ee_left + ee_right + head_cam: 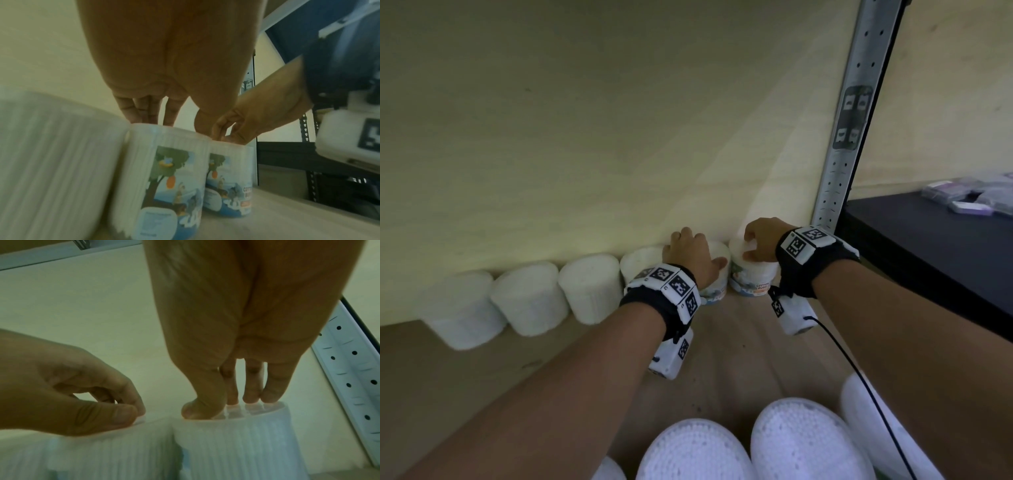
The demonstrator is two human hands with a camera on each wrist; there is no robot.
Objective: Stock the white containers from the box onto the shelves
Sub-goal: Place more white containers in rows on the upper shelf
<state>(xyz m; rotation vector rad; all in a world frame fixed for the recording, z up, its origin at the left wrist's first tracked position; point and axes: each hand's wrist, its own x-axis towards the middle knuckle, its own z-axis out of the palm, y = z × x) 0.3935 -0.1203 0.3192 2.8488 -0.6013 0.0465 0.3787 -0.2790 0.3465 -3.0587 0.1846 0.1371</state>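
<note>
White ribbed containers with blue picture labels stand in a row against the back panel of a wooden shelf (482, 377). My left hand (693, 253) reaches down over one container (714, 294), fingers at its far rim and thumb at the near rim; the left wrist view shows this container (164, 170) upright under my left hand (171, 113). My right hand (760, 243) claws over the rightmost container (753, 277), beside the first. In the right wrist view my right hand (218, 395) has thumb and fingertips on that container's (236, 443) lid.
Three more white containers (527, 298) continue the row to the left. A grey perforated upright (839, 154) stands just right of my right hand. Beyond it a dark shelf (928, 246) carries purple packets (969, 198). More white containers (695, 448) fill the near foreground.
</note>
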